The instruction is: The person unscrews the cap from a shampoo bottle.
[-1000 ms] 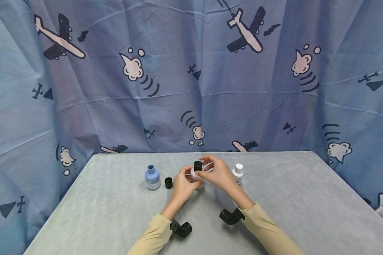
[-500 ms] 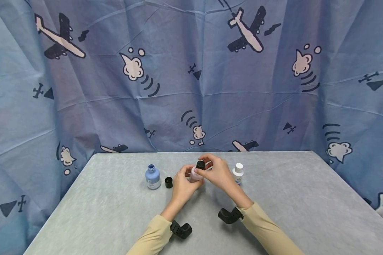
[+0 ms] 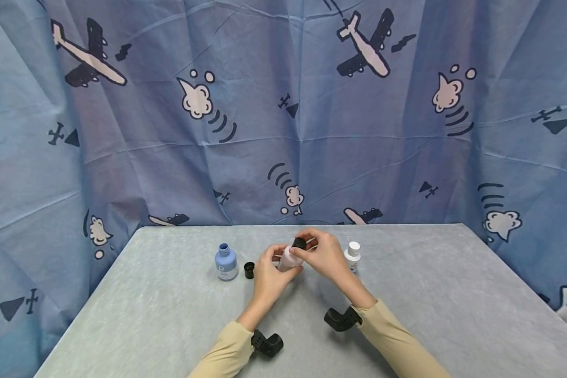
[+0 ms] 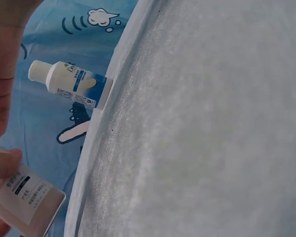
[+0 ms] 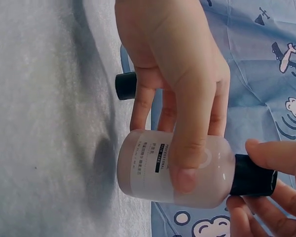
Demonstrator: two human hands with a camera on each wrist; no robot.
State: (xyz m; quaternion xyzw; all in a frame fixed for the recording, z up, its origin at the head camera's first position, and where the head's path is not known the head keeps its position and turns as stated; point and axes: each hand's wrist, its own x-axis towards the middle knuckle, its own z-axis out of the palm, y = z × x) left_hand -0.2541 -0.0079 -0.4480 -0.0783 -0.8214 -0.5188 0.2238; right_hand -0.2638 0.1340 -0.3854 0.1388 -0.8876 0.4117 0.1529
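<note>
A pale pink bottle (image 5: pixel 219 173) with a printed label is tilted, its black cap (image 5: pixel 254 175) leaning to the right in the head view. My left hand (image 3: pixel 270 270) grips the bottle's body, thumb across the label in the right wrist view. With thumb and fingers my right hand (image 3: pixel 323 256) pinches the black cap, which sits on the bottle's neck. Left of my left hand, a loose black cap (image 3: pixel 249 270) lies on the table beside an uncapped blue bottle (image 3: pixel 226 263).
A white bottle (image 3: pixel 353 257) with a white cap stands just right of my right hand. The grey table (image 3: pixel 170 315) ends at a blue curtain (image 3: pixel 245 105) printed with planes. Black wrist cameras (image 3: pixel 267 344) hang below both wrists.
The pink bottle has gone from nearly upright to tilted, its cap end swinging right. My right hand has stayed at the cap, and the other bottles have not moved.
</note>
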